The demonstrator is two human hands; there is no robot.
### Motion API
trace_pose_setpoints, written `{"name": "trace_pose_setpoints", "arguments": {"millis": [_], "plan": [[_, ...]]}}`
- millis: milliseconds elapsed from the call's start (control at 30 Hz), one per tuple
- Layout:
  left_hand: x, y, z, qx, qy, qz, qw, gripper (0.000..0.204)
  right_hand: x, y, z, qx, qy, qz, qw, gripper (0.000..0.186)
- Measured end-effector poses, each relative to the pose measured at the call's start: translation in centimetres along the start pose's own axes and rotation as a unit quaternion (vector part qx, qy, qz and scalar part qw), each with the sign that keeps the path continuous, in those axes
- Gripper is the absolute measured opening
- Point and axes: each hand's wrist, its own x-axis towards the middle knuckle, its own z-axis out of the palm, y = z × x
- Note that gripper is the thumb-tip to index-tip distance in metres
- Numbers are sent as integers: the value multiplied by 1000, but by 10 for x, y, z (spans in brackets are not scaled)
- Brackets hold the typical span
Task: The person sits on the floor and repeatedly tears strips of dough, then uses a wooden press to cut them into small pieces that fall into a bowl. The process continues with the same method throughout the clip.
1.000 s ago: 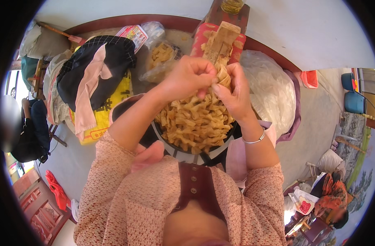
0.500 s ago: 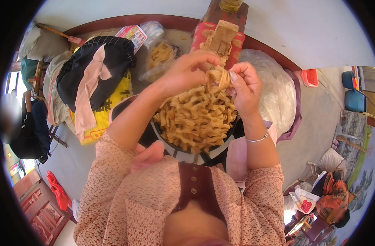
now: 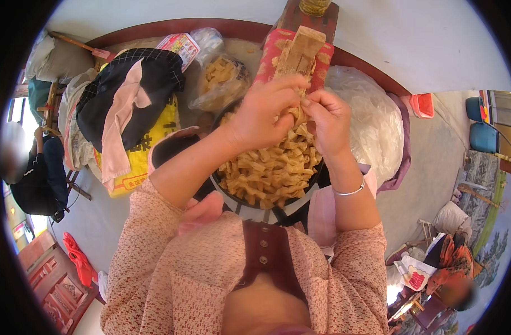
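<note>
In front of my chest, a round dark-rimmed container point(image 3: 216, 181) is heaped with tan knotted strips point(image 3: 269, 170) that look like tofu skin. Over its far side both hands work close together on one tan tofu-skin strip point(image 3: 301, 118). My left hand point(image 3: 265, 111) has its fingers curled in around the strip, hiding part of it. With thumb and fingertips, my right hand point(image 3: 329, 120) pinches the strip's other side. Just beyond the hands lies a wooden board point(image 3: 303, 50) on a red patterned cloth point(image 3: 269, 50).
Left of the container are a clear bag of tan pieces point(image 3: 222, 78), a dark cloth point(image 3: 130, 97), a pink cloth strip point(image 3: 121, 123) and a yellow bag point(image 3: 160, 151). A large clear plastic bag point(image 3: 367, 123) lies to the right. Other people sit at far left and lower right.
My left hand has moved right and closed in over the strip beside my right hand. The strip now sits lower and is more covered by my fingers.
</note>
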Motion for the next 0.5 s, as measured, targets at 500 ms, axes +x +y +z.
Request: {"name": "trace_pose_setpoints", "arguments": {"millis": [500], "plan": [[8,14,-17,-48,-147,-352,923,11,-9,-9,4,-357,-2,-279,892,26]]}}
